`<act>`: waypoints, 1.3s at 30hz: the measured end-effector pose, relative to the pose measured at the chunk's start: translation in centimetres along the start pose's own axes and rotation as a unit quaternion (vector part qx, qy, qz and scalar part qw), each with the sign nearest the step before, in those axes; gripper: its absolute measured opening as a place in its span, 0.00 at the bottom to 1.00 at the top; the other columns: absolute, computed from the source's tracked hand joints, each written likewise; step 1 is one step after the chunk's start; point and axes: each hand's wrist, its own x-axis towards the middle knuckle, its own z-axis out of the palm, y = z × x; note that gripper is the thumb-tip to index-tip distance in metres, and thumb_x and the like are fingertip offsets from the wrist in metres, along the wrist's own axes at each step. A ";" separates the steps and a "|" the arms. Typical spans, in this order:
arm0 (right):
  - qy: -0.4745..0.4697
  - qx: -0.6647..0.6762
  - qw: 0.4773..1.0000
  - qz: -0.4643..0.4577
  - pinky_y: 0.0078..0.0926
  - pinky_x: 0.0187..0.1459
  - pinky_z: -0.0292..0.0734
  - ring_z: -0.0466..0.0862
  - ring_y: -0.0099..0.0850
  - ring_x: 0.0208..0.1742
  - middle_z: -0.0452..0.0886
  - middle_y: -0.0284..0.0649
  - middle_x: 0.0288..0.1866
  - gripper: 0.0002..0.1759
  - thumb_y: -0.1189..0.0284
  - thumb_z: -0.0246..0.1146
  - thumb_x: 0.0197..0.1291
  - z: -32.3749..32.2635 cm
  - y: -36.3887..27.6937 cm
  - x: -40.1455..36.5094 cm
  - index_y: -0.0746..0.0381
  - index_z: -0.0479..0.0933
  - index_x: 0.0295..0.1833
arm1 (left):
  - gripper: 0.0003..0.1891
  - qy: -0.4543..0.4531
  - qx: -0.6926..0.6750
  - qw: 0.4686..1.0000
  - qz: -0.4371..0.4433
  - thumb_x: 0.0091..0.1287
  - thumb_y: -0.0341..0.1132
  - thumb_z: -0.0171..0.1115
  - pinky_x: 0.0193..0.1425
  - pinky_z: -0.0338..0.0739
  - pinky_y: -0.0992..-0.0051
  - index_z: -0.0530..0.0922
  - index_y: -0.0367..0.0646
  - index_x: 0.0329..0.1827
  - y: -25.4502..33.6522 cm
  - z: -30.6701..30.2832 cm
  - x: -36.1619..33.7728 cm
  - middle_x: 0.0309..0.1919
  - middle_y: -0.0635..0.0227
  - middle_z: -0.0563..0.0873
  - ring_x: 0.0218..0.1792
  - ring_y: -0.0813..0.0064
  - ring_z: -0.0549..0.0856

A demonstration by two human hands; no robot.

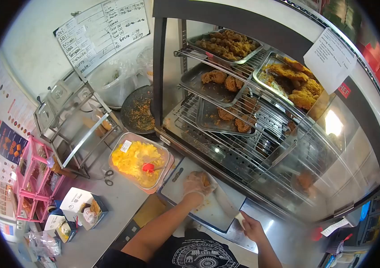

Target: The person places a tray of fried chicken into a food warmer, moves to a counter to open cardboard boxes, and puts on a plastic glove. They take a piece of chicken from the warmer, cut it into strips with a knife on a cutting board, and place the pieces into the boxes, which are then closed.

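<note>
My left hand [195,184], in a clear plastic glove, is closed over a piece of fried chicken [206,180] on the white cutting board [216,219]. Most of the piece is hidden under the glove. My right hand [253,227], bare, is wrapped round the pale handle of a large knife [226,202]. Its broad blade slants up and left across the board, its far end close beside the chicken and the gloved fingers. Crumbs are scattered on the board near the left hand.
A tub of yellow food [137,157] with a red-ended utensil [148,167] stands left of the board. Behind is a heated display cabinet [216,152] with trays of fried chicken. Scissors [108,177], open food boxes [83,206] and a pink rack [33,178] sit leftward.
</note>
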 end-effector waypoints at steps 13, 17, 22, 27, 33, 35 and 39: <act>-0.046 0.152 0.987 0.006 0.21 0.27 0.73 0.75 0.20 0.22 0.78 0.32 0.31 0.27 0.71 0.54 0.81 5.0 1.9 0.6 0.53 0.71 0.82 | 0.42 0.035 0.027 0.979 0.201 0.57 0.41 0.78 0.78 0.69 0.52 0.69 0.48 0.76 -4.1 4.7 -2.1 0.76 0.46 0.71 0.72 0.46 0.75; -0.059 0.173 0.983 0.021 0.19 0.25 0.70 0.72 0.18 0.20 0.80 0.32 0.29 0.26 0.71 0.52 0.83 5.9 2.1 0.9 0.55 0.68 0.83 | 0.42 0.056 -0.009 0.975 0.213 0.55 0.33 0.77 0.77 0.71 0.51 0.69 0.49 0.76 -4.5 3.4 -2.6 0.77 0.44 0.71 0.71 0.42 0.76; -0.089 0.144 0.986 0.009 0.20 0.25 0.72 0.74 0.18 0.21 0.79 0.33 0.27 0.27 0.72 0.52 0.82 6.1 -3.3 -0.9 0.58 0.67 0.83 | 0.45 0.024 -0.007 0.985 0.169 0.55 0.32 0.75 0.73 0.73 0.49 0.64 0.42 0.79 -5.0 -1.1 -3.9 0.72 0.42 0.74 0.70 0.39 0.76; -0.218 0.026 0.975 0.023 0.35 0.36 0.79 0.82 0.34 0.33 0.83 0.45 0.36 0.28 0.66 0.59 0.78 8.9 -11.7 -0.9 0.58 0.71 0.80 | 0.42 0.211 -0.006 0.973 0.093 0.57 0.31 0.73 0.74 0.73 0.50 0.66 0.44 0.79 -9.3 -11.4 -10.4 0.71 0.46 0.76 0.70 0.42 0.77; -0.361 -0.014 0.931 -0.053 0.19 0.27 0.72 0.74 0.17 0.23 0.81 0.31 0.29 0.28 0.72 0.53 0.83 20.3 -20.4 0.6 0.52 0.67 0.84 | 0.38 0.348 -0.012 0.932 -0.099 0.59 0.32 0.71 0.78 0.67 0.48 0.70 0.44 0.75 -21.8 -18.3 -17.8 0.72 0.45 0.74 0.72 0.41 0.74; -0.381 -0.049 0.921 -0.069 0.18 0.27 0.71 0.73 0.16 0.23 0.80 0.30 0.29 0.28 0.70 0.54 0.82 25.1 -22.8 0.7 0.50 0.67 0.84 | 0.34 0.409 -0.030 0.905 -0.117 0.62 0.33 0.70 0.78 0.67 0.48 0.71 0.43 0.74 -27.0 -18.4 -18.9 0.71 0.45 0.75 0.72 0.41 0.74; -0.259 -0.280 0.871 -0.309 0.44 0.32 0.81 0.85 0.45 0.27 0.84 0.48 0.29 0.29 0.67 0.58 0.77 32.9 -24.1 0.4 0.52 0.70 0.81 | 0.29 0.428 -0.090 0.886 -0.153 0.68 0.33 0.67 0.79 0.68 0.55 0.73 0.39 0.73 -34.8 -19.1 -19.9 0.73 0.46 0.74 0.74 0.43 0.72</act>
